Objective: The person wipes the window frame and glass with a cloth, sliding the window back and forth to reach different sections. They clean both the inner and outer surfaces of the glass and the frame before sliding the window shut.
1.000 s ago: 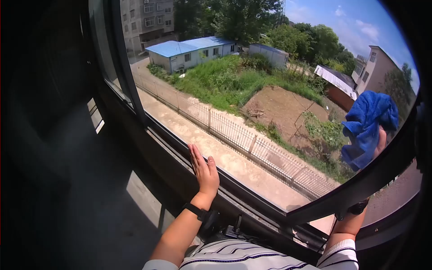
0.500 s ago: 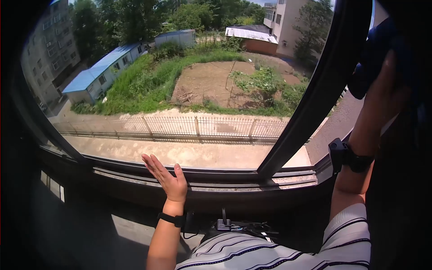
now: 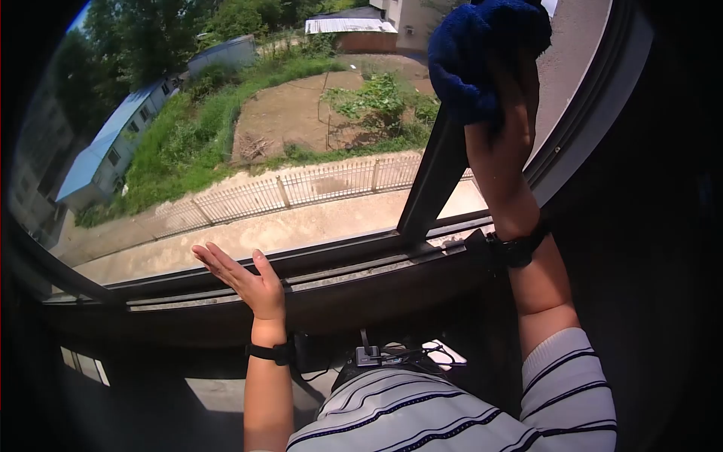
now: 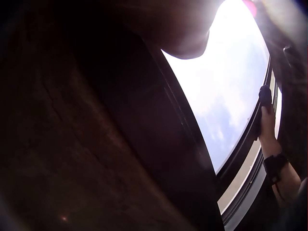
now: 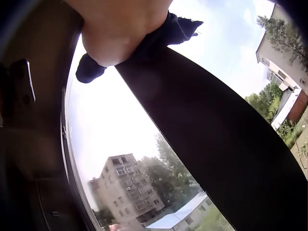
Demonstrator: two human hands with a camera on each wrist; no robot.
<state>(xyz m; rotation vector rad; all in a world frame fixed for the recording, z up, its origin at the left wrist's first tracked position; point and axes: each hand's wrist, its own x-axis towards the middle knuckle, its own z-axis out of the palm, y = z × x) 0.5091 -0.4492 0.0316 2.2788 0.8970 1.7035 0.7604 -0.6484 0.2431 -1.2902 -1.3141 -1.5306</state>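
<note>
In the head view my right hand [image 3: 512, 135] holds a bunched blue cloth [image 3: 467, 71] up at the dark upright [image 3: 437, 177] of the window. The cloth hides most of its fingers. The right wrist view shows the same cloth [image 5: 175, 32] poking out past the hand [image 5: 120, 29], over the wide dark upright. My left hand [image 3: 252, 282] is by the lower window frame, its fingers straight and together and the thumb apart, with nothing in it. Seen from the left wrist, the right arm [image 4: 284, 175] reaches up along the frame.
Along the bottom runs a sliding track [image 3: 354, 267] with a dirty sill. Below it, near the striped shirt, sit a small grey device [image 3: 367, 355] with cables and a white lit rectangle [image 3: 444, 354]. Outside lie a fence [image 3: 282, 192] and a garden plot [image 3: 279, 124].
The right hand has brought the blue cloth from beyond the glass at the right round to the window's upright. The head view has turned to the right; the left hand stays by the lower frame.
</note>
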